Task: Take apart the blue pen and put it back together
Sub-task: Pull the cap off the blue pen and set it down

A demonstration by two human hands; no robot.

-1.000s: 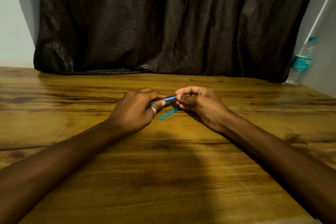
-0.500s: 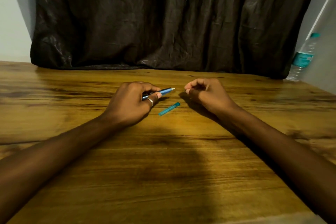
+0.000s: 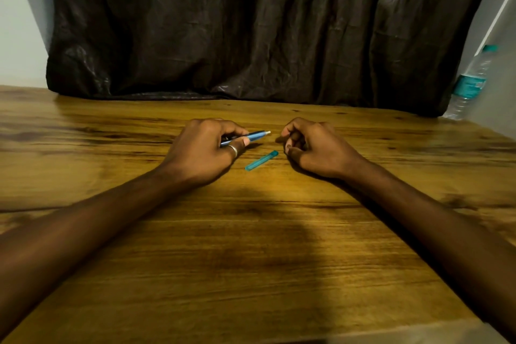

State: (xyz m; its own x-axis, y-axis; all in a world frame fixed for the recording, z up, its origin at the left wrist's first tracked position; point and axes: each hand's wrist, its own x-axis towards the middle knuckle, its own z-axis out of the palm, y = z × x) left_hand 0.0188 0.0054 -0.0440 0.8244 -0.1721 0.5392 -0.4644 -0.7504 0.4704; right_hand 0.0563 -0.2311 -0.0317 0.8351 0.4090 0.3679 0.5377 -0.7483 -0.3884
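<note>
My left hand [image 3: 206,148], with a ring on one finger, grips the blue pen body [image 3: 252,135]; the pen's pale end points right toward my other hand. A teal pen cap [image 3: 261,160] lies loose on the wooden table [image 3: 251,246] just below and between my hands. My right hand [image 3: 315,145] rests on the table to the right of the cap with its fingers curled in. Whether it holds some small pen part I cannot tell. A short gap separates the pen's end from my right fingers.
A dark crumpled curtain [image 3: 265,25] hangs along the table's far edge. A plastic water bottle [image 3: 469,84] with a teal label stands at the far right by the wall.
My right hand came off the pen's end and moved right, down onto the table. My left hand kept the pen body. The cap stayed where it lay.
</note>
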